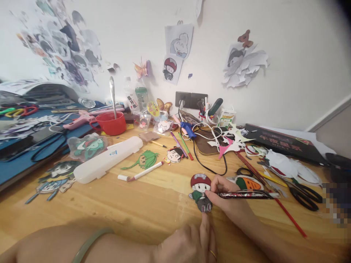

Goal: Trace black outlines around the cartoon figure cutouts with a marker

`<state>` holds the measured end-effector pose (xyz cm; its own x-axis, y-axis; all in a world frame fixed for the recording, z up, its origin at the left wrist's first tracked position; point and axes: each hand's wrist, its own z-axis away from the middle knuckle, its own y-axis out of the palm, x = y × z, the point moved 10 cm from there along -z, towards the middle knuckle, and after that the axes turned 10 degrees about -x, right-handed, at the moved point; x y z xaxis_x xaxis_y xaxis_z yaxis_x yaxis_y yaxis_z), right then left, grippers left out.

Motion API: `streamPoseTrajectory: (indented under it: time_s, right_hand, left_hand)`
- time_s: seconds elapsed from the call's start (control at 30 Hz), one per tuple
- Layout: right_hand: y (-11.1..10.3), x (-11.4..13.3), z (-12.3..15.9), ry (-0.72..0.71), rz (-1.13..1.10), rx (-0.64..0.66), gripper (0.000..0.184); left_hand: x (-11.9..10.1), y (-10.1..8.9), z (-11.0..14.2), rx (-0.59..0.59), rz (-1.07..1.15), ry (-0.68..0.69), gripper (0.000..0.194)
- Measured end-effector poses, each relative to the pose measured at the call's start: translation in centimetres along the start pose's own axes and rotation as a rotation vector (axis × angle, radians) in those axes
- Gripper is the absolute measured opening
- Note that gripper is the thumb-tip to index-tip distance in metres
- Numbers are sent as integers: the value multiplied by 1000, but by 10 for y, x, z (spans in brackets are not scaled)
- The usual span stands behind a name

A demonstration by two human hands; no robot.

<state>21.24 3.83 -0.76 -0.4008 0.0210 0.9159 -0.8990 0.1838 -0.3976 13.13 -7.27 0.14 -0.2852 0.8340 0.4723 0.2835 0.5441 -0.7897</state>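
Note:
My right hand (pixel 229 195) is closed round a dark patterned pen (pixel 246 195), its tip against a small paper cutout of a red-capped cartoon figure (pixel 201 191) lying on the wooden table (pixel 153 204). Low in the view, my left hand (pixel 192 243) rests on the table with a fingertip pressing the cutout's bottom edge. That hand wears a ring, and a pale green bangle sits on its wrist.
A white pencil case (pixel 108 159), a white marker (pixel 141 173), more cartoon cutouts (pixel 144 159), coloured pencils (pixel 182 144), a red cup (pixel 111 122) with a spoon, a blue glue gun (pixel 188 128), black scissors (pixel 303 193) and paper scraps (pixel 290 166) lie around. A blue mat (pixel 24 146) lies left.

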Motion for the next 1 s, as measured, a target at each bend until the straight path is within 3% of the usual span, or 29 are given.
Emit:
streamPoseTrajectory:
  time_s: [0.3,0.67,1.0]
  right_hand:
    - [-33,-9,-8,-16,43,-251,22]
    - [-23,-6,-7,-56,71,-167,23]
    - [-22,-3,-7,-77,64,-164,24]
  left_hand:
    - [-2,0,0,-45,-25,-11,30]
    - [0,-7,-3,-51,-6,23,24]
    - [-3,0,-1,-47,-20,14,28]
